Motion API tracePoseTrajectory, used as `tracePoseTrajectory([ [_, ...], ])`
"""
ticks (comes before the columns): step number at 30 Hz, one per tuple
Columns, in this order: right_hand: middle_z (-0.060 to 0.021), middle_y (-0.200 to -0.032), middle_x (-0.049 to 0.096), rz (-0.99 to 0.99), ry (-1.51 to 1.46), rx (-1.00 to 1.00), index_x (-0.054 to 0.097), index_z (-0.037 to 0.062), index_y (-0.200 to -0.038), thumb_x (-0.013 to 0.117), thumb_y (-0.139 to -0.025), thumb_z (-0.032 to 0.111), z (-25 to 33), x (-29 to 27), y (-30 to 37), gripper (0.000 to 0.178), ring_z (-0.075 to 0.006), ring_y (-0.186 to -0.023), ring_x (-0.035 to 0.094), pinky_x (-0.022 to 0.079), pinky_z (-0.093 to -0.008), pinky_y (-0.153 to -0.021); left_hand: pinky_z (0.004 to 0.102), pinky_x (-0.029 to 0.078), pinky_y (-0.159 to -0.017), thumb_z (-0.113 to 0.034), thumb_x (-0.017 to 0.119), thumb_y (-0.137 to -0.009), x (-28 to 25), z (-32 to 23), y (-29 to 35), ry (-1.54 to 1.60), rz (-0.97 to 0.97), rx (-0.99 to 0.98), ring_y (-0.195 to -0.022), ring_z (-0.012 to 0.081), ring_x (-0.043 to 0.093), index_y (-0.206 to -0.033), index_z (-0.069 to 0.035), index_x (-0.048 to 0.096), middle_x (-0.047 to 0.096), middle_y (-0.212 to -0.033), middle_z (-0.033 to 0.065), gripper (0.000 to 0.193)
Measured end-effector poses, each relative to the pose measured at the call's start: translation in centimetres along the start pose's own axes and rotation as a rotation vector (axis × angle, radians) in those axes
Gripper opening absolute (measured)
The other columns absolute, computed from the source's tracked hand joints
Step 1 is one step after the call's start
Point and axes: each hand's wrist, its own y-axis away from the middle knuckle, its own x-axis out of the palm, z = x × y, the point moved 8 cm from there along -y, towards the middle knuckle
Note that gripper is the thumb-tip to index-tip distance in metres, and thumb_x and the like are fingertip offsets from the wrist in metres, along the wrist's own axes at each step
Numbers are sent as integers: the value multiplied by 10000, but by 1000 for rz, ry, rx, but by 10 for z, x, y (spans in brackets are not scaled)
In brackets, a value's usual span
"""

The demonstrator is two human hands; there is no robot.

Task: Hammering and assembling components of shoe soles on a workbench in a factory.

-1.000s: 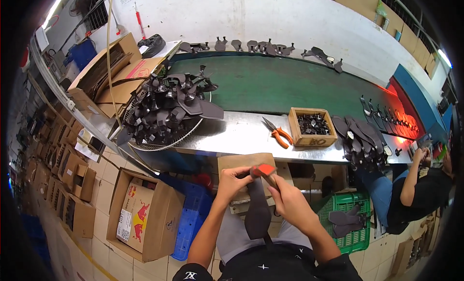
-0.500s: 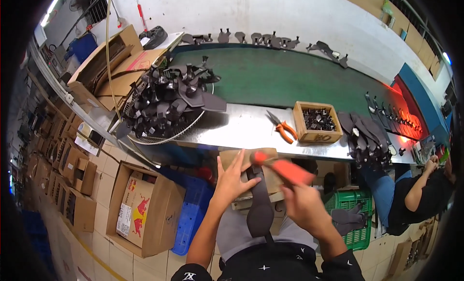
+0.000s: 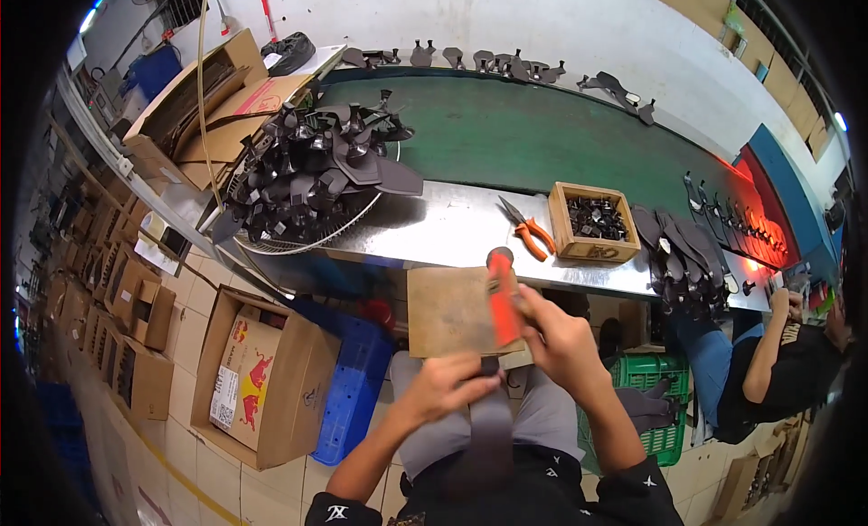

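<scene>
Close to my body, my left hand [image 3: 443,386] is closed around the heel end of a dark shoe sole [image 3: 491,427]. The sole is blurred, and its wide end points toward my torso. A small dark heel end [image 3: 489,367] sticks out by my fingers. My right hand [image 3: 565,341] grips a red hammer [image 3: 503,305], raised over the right side of a flat brown work block [image 3: 443,305]. The hammer's dark round face points away from me. Part of its handle is hidden by my fingers.
Orange-handled pliers [image 3: 527,230] lie on the metal ledge [image 3: 434,223] beside a wooden box [image 3: 597,252] of small dark parts. A basket [image 3: 316,241] is heaped with heeled soles at left. Behind runs a green conveyor belt [image 3: 506,128]. A co-worker [image 3: 787,363] sits at right.
My left hand has drawn the sole off the block toward my body. The hammer has turned from lying slantwise over the sole to pointing away from me.
</scene>
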Motion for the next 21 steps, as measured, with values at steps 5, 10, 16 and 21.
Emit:
tracePoseTrajectory([
  [5, -102, -1100, 603, 390, 294, -107, 534, 19, -1274, 677, -844, 175, -16, 61, 19, 479, -245, -889, 631, 529, -374, -667, 294, 476, -742, -146, 606, -925, 29, -45, 21, 338, 142, -246, -826, 200, 644, -967, 22, 714, 684, -882, 115, 204],
  [10, -125, -1143, 633, 461, -554, -156, 636, 20, -1165, 665, -900, 216, 32, 12, 13, 331, -289, -1007, 617, 478, -433, -890, 298, 436, -834, -233, 541, -995, 35, -60, 38, 575, 171, -336, -922, 188, 578, -1050, 16, 695, 604, -996, 109, 298],
  [16, -149, -1119, 634, 704, -1187, 54, 643, -15, -1108, 669, -918, 221, 55, -4, 35, 304, -287, -1061, 604, 469, -362, -915, 295, 438, -922, -205, 543, -996, 58, -66, 43, 834, 332, -394, -1004, 189, 621, -1043, 29, 705, 690, -1034, 108, 288],
  [21, -158, -1222, 575, 489, -870, 124, 608, -18, -1146, 647, -924, 184, 38, -13, 25, 303, -226, -1065, 590, 470, -331, -914, 269, 452, -862, -247, 567, -989, -2, -51, 35, 508, -86, -308, -933, 138, 597, -1098, 4, 665, 670, -960, 77, 291],
])
